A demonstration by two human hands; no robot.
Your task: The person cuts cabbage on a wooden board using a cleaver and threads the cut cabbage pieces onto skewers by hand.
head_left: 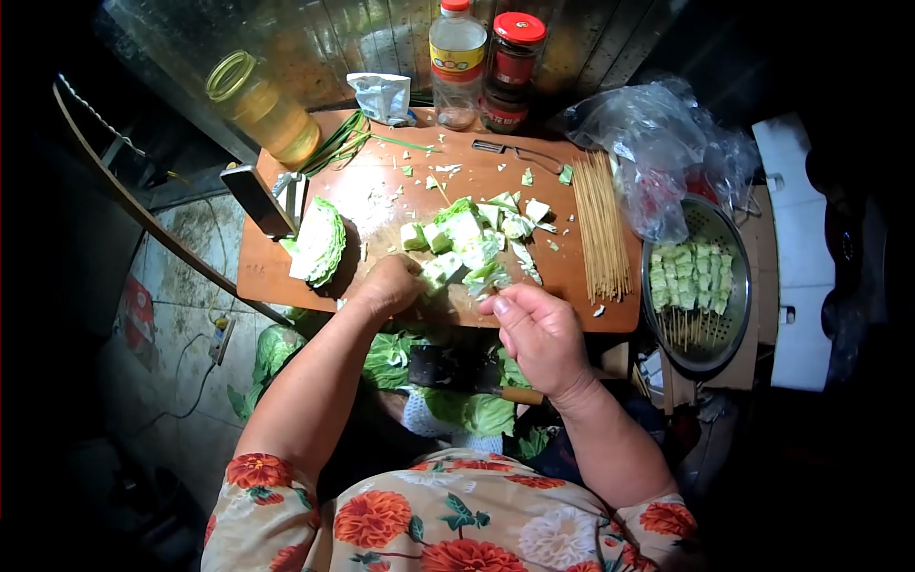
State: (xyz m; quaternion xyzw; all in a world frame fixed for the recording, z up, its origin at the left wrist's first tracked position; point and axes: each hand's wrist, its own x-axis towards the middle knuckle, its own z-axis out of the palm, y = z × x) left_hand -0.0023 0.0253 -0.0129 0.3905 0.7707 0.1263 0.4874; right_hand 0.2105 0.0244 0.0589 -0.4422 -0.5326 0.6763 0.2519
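My left hand (pixel 389 286) is curled low over the front of the wooden board (pixel 329 172), its fingertips mostly hidden beside a cut cabbage piece (pixel 440 270). What those fingers hold, if anything, is not visible. To the right, my right hand (pixel 540 334) pinches what looks like a thin bamboo skewer, mostly hidden. A small cabbage piece (pixel 487 277) is right at its fingertips. More chopped cabbage (pixel 464 229) is heaped just beyond both hands. A large cut cabbage wedge (pixel 318 243) rests on the board's left side.
Bamboo skewers (pixel 602 229) lie along the right edge, near a peeler (pixel 519 153). A metal colander (pixel 702 358) holds loaded cabbage skewers (pixel 691 278). A phone (pixel 257 200), jar (pixel 262 110) and bottle (pixel 457 67) stand around the board. Below lie a cleaver (pixel 456 370) and cabbage leaves (pixel 472 412).
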